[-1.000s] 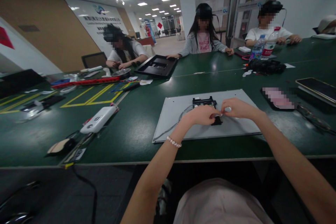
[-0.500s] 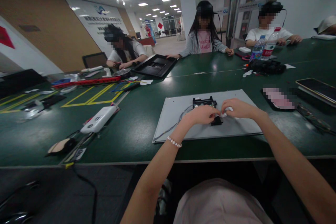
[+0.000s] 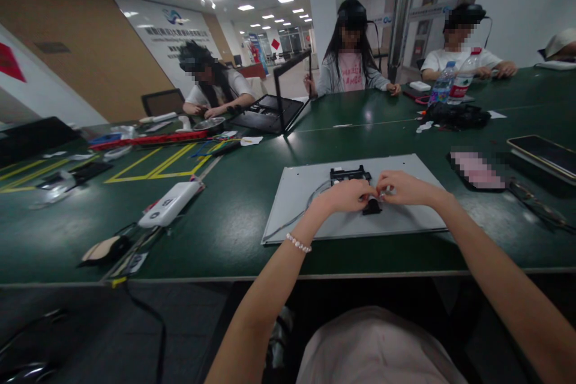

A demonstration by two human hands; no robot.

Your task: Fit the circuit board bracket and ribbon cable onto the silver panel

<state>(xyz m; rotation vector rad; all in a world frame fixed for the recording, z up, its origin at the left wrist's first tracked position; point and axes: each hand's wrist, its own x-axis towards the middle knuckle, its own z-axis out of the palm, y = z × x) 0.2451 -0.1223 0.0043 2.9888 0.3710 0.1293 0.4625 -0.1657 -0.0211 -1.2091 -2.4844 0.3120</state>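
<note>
Green and glossy, the bench (image 3: 234, 216) fills my head view, with a tan wall (image 3: 76, 78) and one pale sign (image 3: 173, 33) behind it. I make out a blue logo there, but the characters are too blurred for me to read.

I count three people facing me across the bench, plus part of another at the far right. All three wear black headgear. The middle person (image 3: 351, 69) wears a pink top whose lettering I can't read, with one hand by a thin black rectangular frame (image 3: 278, 102) standing upright at a dark flat panel (image 3: 256, 119).

Near me lies one pale grey, smooth, flat panel (image 3: 333, 228). On it sit one black bracket (image 3: 351, 174) and one looped grey cable (image 3: 310, 198). The left hand (image 3: 344, 195), a beaded bracelet (image 3: 299, 243) on its wrist, and the right hand (image 3: 405, 187) meet over the panel just beside the bracket, thumbs and fingers pinched about a small whitish piece (image 3: 373, 197); the fingers partly hide it from me.

To the right I count two clear plastic bottles, one blue-labelled (image 3: 441, 87) and one red-labelled (image 3: 463, 81), neither brand legible, near crumpled black plastic (image 3: 456, 115). Closer are a pink-backed flat item (image 3: 477, 169), a glossy dark phone (image 3: 546, 154) and one pair of spectacles (image 3: 537, 203). Leftward, a white plastic device (image 3: 168, 205) carries dark, unreadable markings, beyond which yellow tape (image 3: 173, 162) forms straight-edged shapes.
</note>
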